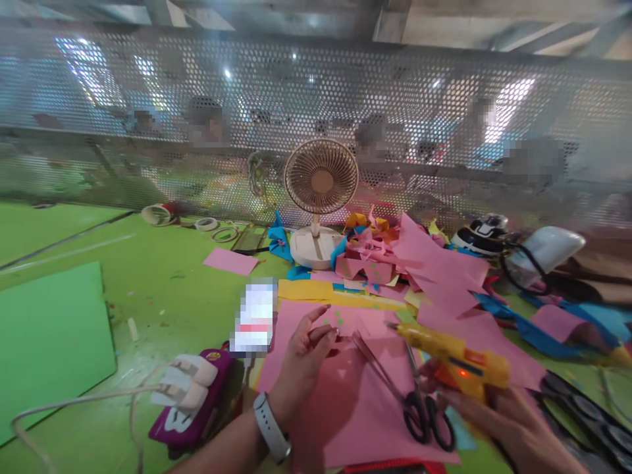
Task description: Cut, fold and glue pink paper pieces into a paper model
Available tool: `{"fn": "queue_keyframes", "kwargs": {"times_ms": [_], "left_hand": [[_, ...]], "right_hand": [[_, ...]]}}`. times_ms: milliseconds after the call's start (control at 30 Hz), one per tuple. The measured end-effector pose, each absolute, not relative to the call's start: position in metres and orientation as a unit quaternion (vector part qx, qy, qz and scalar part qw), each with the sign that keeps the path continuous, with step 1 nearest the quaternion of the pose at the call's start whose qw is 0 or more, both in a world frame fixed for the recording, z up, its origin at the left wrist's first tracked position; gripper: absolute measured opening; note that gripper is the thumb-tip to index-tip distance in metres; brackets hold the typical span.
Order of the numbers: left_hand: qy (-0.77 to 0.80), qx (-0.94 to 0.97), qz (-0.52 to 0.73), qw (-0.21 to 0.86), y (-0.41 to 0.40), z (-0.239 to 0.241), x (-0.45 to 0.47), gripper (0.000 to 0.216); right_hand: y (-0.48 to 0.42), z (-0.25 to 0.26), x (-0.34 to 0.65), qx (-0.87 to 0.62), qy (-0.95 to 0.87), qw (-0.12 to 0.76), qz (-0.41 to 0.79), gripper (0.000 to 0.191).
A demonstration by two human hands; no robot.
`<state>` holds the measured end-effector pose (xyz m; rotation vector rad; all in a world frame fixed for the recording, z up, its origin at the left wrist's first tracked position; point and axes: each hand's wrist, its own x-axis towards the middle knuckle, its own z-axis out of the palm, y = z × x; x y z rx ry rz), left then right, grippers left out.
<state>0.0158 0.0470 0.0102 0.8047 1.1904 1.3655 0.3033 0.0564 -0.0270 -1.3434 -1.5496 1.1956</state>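
My right hand (pixel 498 418) grips a yellow glue gun (pixel 457 359) with its nozzle pointing left over a pink paper sheet (pixel 355 401). My left hand (pixel 301 362), with a white watch on the wrist, hovers over the same sheet, thumb and fingers pinched on something small that I cannot make out. Black-handled scissors (pixel 419 408) lie open on the pink sheet between my hands.
A beige desk fan (pixel 320 197) stands behind a heap of pink, yellow and blue paper scraps (pixel 395 257). A purple pouch (pixel 197 401) with white plugs and a cord lies at left, beside a green sheet (pixel 47 342). A perforated metal screen (pixel 316 125) closes the back; people sit beyond it.
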Motion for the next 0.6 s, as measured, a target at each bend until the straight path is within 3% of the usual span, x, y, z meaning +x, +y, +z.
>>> {"fn": "queue_keyframes", "kwargs": {"times_ms": [167,600], "left_hand": [[0.485,0.363,0.585,0.54,0.048,0.009,0.016,0.058],[0.47,0.394,0.564,0.553,0.049,0.004,0.018,0.053]], "right_hand": [[0.056,0.016,0.229,-0.51,-0.524,0.349,0.586,0.041],[0.051,0.015,0.211,-0.517,-0.533,0.319,0.588,0.038]]}}
